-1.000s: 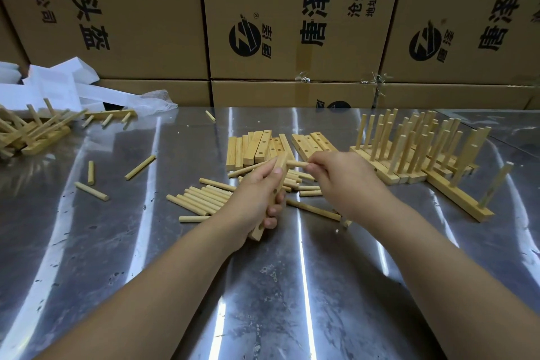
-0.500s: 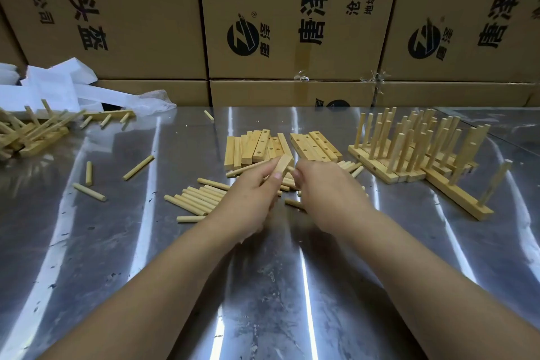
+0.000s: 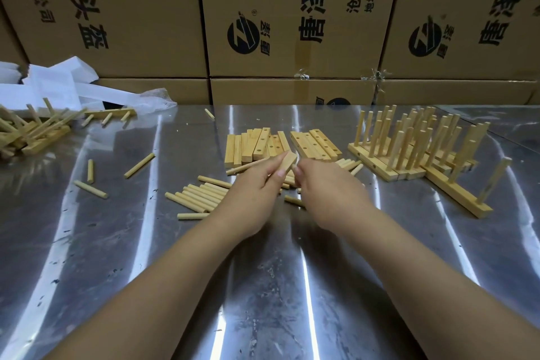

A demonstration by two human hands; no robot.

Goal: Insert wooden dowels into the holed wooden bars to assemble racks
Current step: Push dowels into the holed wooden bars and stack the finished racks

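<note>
My left hand [image 3: 254,199] is shut on a holed wooden bar [image 3: 287,163], tilted with its far end up; a dowel [image 3: 248,166] juts out to the left behind the fingers. My right hand [image 3: 327,193] lies palm down just right of the bar, over loose dowels, its fingertips curled under and hidden. More loose dowels [image 3: 198,199] lie left of my left hand. Bare holed bars [image 3: 260,142] are stacked behind both hands. Finished racks [image 3: 409,152] with upright dowels stand at the right.
Everything sits on a shiny metal table [image 3: 263,286]. Stray dowels [image 3: 90,188] lie at the left. A heap of racks [image 3: 32,131] and white packets [image 3: 49,85] fill the far left corner. Cardboard boxes [image 3: 292,23] wall off the back.
My right hand left the bar's top end and dropped palm down onto the dowels. My left hand lowered the bar and moved slightly away from me.
</note>
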